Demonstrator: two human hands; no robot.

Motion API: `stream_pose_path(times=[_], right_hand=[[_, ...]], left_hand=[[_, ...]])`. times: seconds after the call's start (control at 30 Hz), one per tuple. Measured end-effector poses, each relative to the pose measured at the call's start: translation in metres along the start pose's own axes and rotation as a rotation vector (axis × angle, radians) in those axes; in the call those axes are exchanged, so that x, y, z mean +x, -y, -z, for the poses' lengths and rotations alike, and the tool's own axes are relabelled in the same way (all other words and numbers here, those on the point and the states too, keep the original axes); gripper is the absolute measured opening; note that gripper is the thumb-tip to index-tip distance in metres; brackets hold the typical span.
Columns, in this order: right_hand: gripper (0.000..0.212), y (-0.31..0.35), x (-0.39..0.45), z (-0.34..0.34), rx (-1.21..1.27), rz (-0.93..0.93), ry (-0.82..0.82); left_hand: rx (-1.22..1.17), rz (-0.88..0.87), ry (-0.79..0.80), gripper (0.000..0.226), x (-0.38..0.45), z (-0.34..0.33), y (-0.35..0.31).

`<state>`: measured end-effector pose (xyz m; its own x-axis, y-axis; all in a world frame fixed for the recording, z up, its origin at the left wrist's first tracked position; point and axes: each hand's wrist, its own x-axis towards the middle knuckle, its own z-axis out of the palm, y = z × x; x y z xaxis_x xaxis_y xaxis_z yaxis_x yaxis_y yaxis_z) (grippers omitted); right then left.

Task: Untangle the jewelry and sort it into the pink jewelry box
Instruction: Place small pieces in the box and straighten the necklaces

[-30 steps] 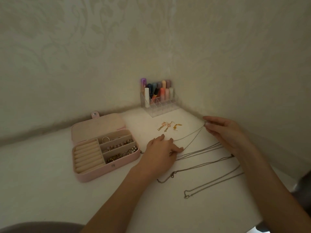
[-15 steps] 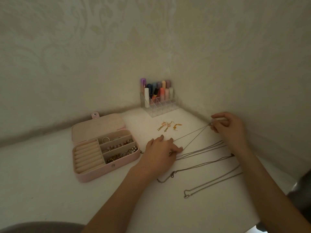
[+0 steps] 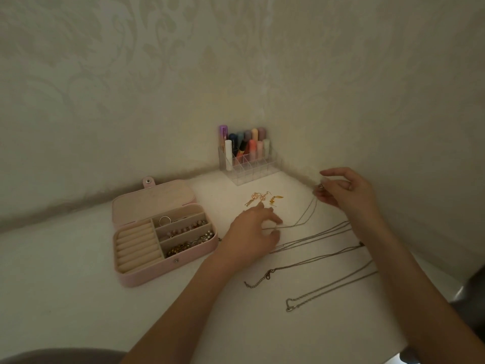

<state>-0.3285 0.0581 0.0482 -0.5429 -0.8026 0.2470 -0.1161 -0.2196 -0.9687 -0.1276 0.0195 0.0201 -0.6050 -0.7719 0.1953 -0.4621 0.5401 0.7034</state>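
Pale patterned wallpaper closes in a dim corner round a white worktop. Right hand, raised near the right-hand wall, has its fingers curled and pinching the end of a thin chain; that chain slopes down to the left hand, which rests on the worktop with thumb and forefinger pinching the chain's other end. Just beyond the left hand lie gold earrings, touching nothing else that I can make out. Toward the near right edge, three more necklaces lie stretched out side by side, passing under the right forearm. Left of the left hand, the pink jewelry box sits open, lid laid back, with ring rolls on its left and a ring, beads and gold pieces in its right-hand compartments. At the back corner stands a clear organiser holding coloured tubes.
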Motion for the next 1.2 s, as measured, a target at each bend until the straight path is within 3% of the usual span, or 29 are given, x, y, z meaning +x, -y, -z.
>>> stream_pose_path(times=[0.17, 0.4, 0.5, 0.83, 1.07, 1.2], right_hand=[[0.011, 0.026, -0.004, -0.025, -0.088, 0.098, 0.212], [0.005, 0.046, 0.003, -0.053, -0.137, 0.186, 0.251], [0.005, 0.053, 0.003, -0.064, -0.077, 0.183, 0.246], [0.011, 0.069, 0.007, -0.098, 0.205, 0.142, 0.147], [0.010, 0.059, 0.004, -0.108, 0.373, 0.070, 0.090], [0.009, 0.053, 0.000, -0.109, 0.373, 0.046, 0.117]], left_hand=[[-0.394, 0.042, -0.188, 0.035, 0.019, 0.014, -0.031], [-0.805, 0.166, -0.269, 0.019, 0.024, 0.035, -0.037], [-0.762, 0.164, -0.212, 0.010, 0.015, 0.043, -0.032], [-0.563, 0.204, -0.090, 0.012, -0.035, 0.070, 0.016], [-0.491, 0.250, -0.322, 0.012, -0.060, 0.102, 0.027], [-0.595, 0.236, -0.409, 0.013, -0.058, 0.124, 0.015]])
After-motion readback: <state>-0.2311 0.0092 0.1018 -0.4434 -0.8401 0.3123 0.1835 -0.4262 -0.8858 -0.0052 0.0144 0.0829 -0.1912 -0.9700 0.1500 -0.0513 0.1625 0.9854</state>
